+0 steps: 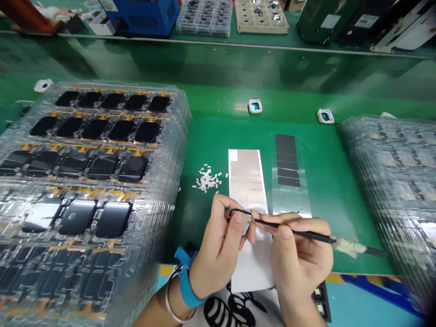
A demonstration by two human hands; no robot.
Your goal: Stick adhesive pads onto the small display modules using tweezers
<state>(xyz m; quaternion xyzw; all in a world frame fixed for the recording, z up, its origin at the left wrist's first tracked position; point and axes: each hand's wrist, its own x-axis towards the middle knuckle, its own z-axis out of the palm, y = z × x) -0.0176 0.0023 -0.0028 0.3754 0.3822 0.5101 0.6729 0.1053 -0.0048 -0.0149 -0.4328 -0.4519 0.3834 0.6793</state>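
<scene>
My left hand pinches a small watch-size screen, its pale back and dark rim showing between thumb and fingers. A blue strap circles that wrist. In my right hand is a pair of black tweezers, wrapped with tape near the rear end. The tweezer tips touch the screen's back, by its orange ribbon part. Beneath both hands lies a white backing sheet with a beige upper area. A heap of tiny white pieces lies left of it. To its right is a clear film with dark rectangular stickers.
Stacked clear trays of black screens rise on the left; more clear trays stand right. Small white frames sit toward the back. A raised shelf carries a blue box, a clear parts tray and a beige tray.
</scene>
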